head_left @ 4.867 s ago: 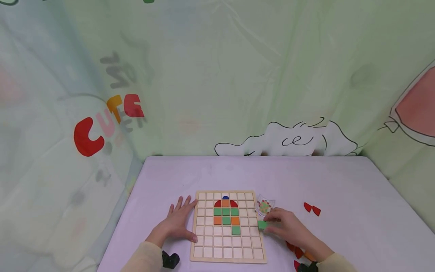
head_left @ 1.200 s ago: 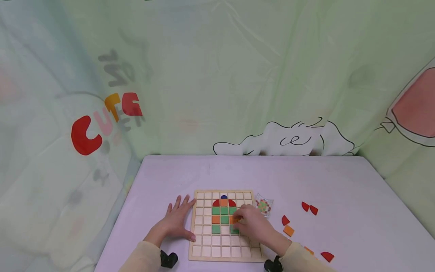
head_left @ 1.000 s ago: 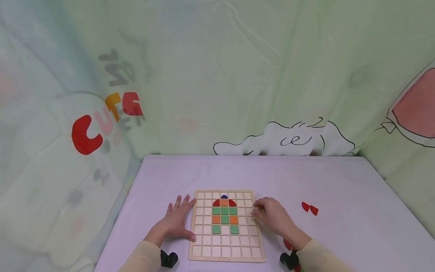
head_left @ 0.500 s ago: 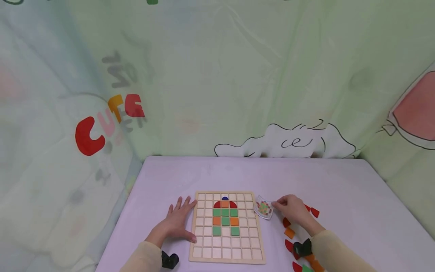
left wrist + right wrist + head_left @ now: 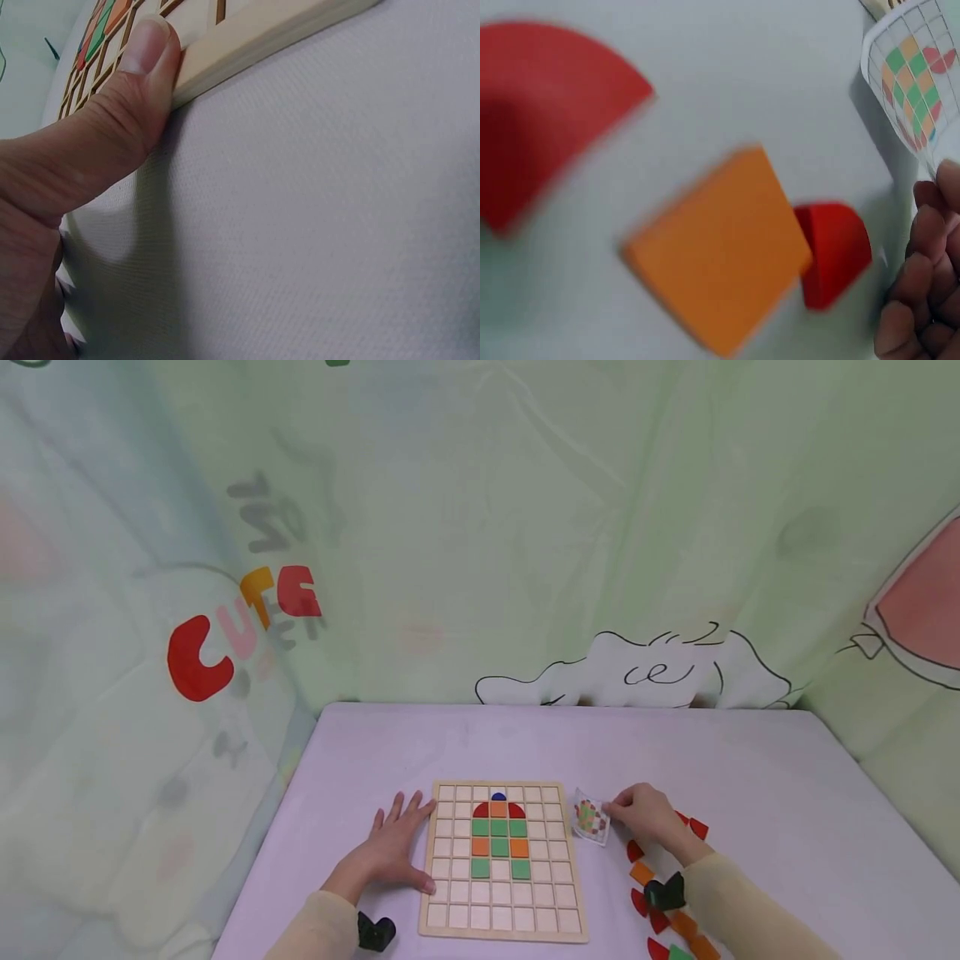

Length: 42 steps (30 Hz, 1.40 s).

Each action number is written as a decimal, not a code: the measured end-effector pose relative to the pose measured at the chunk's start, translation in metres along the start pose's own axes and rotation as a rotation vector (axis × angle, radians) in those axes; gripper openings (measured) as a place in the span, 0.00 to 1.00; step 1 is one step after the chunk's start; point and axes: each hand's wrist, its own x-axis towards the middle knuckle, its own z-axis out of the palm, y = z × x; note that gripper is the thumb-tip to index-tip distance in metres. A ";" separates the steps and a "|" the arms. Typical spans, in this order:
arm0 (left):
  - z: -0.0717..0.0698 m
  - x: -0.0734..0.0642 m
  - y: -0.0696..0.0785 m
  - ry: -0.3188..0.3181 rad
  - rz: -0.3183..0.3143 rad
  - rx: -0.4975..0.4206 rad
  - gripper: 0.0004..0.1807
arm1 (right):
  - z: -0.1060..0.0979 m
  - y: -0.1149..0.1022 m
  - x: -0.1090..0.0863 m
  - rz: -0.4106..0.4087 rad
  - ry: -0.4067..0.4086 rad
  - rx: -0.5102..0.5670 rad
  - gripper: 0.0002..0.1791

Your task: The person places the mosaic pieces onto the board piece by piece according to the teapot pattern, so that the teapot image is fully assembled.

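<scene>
A wooden grid board (image 5: pixel 456 913) lies on the table with colored tiles set in its upper and middle squares: a blue piece (image 5: pixel 498 797) on top, red quarter pieces, orange squares and green squares. My left hand (image 5: pixel 392 852) spreads along the board's left edge; in the left wrist view its thumb (image 5: pixel 142 67) rests on the wooden frame. To the right of the board, my right hand (image 5: pixel 647 814) pinches the edge of a small paper pattern card (image 5: pixel 592 817). In the right wrist view the card (image 5: pixel 915 82) curves up from the table, showing a printed grid design.
Loose pieces lie right of the board under the right forearm: an orange square (image 5: pixel 642 872), a red quarter piece (image 5: pixel 639 902), a green piece (image 5: pixel 679 952) and several others. Another red piece (image 5: pixel 698 828) sits beyond the hand. A printed curtain (image 5: pixel 450 568) hangs behind the table.
A green tile was set in the board's right column, then another at left in the same row. My right hand moved off the board to the card, which has shifted slightly right. Left hand unchanged.
</scene>
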 end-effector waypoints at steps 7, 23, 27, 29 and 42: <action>0.001 -0.001 0.001 0.001 0.003 0.000 0.70 | -0.011 -0.001 0.009 -0.072 -0.050 -0.071 0.13; 0.004 0.001 -0.003 0.004 0.018 -0.011 0.70 | -0.021 -0.005 0.023 -0.070 -0.115 -0.115 0.14; 0.003 0.001 -0.003 0.007 0.023 -0.002 0.70 | -0.022 -0.006 0.019 -0.084 -0.109 -0.114 0.14; 0.003 0.001 -0.004 0.006 0.020 -0.003 0.70 | -0.023 -0.006 0.016 -0.087 -0.106 -0.110 0.15; 0.003 0.002 -0.004 -0.002 0.001 -0.006 0.70 | -0.033 0.028 -0.028 -0.192 -0.019 0.055 0.17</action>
